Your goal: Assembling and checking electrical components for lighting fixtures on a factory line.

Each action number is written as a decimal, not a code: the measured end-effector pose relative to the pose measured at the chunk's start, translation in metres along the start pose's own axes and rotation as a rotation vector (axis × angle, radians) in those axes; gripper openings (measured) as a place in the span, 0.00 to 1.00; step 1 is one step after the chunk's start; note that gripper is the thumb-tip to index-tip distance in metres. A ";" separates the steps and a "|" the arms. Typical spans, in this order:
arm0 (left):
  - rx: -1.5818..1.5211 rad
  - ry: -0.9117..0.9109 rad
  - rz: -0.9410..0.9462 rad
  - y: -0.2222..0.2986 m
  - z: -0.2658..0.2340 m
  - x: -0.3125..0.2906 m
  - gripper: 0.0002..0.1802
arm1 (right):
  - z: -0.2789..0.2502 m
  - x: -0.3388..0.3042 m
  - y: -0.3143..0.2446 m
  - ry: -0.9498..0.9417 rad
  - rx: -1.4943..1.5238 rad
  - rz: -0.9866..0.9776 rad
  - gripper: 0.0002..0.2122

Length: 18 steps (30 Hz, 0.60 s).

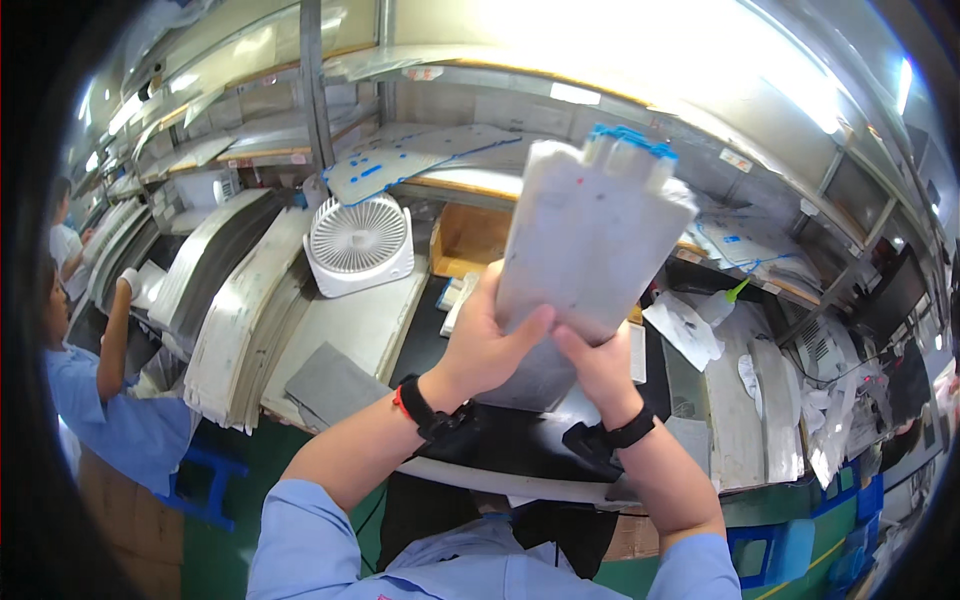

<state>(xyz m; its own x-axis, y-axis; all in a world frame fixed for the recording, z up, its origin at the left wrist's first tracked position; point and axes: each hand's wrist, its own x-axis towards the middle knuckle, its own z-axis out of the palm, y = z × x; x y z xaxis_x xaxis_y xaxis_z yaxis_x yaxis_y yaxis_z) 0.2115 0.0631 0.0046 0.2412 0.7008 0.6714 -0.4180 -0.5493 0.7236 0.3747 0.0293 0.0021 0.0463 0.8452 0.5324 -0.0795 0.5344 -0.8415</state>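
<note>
A thick stack of whitish flat pieces [590,240] is raised above the workbench and tilted, with bright blue parts along its far end. My left hand [488,335] grips its lower left side, thumb pressed on the face. On the lower right, my right hand [602,368] grips the same stack, its thumb near the left one; the fingers of both hands are mostly hidden behind. Below and behind the stack lies a grey flat sheet [535,385], partly covered by it, on the black bench top [420,350].
A white fan [360,240] and an open brown box [468,240] stand at the back. Long stacks of pale sheets [250,330] line the left. Rightward are a green-tipped bottle [718,305] and crumpled wrapping [835,420]. Shelves [470,180] run behind; a co-worker [120,400] sits left.
</note>
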 end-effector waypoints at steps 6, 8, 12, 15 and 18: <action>-0.150 -0.007 -0.129 0.004 0.000 0.000 0.21 | -0.004 0.036 -0.048 0.006 0.117 -0.281 0.28; -0.153 -0.039 -0.130 0.005 -0.002 -0.002 0.21 | 0.002 0.058 -0.079 0.026 0.145 -0.301 0.26; -0.050 -0.050 -0.072 0.002 -0.001 0.003 0.25 | 0.008 0.082 -0.108 0.058 -0.074 -0.189 0.16; -0.035 -0.035 -0.018 0.010 -0.003 0.014 0.27 | 0.011 0.086 -0.102 0.110 -0.180 -0.239 0.11; -0.070 0.004 0.096 0.035 0.000 0.049 0.30 | 0.016 0.083 -0.103 0.175 -0.282 -0.279 0.10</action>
<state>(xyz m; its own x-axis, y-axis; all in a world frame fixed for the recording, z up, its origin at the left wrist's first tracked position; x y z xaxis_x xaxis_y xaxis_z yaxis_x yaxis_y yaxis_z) 0.2083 0.0785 0.0626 0.1942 0.6484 0.7361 -0.4995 -0.5804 0.6431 0.3704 0.0447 0.1341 0.1974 0.6431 0.7399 0.2338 0.7021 -0.6726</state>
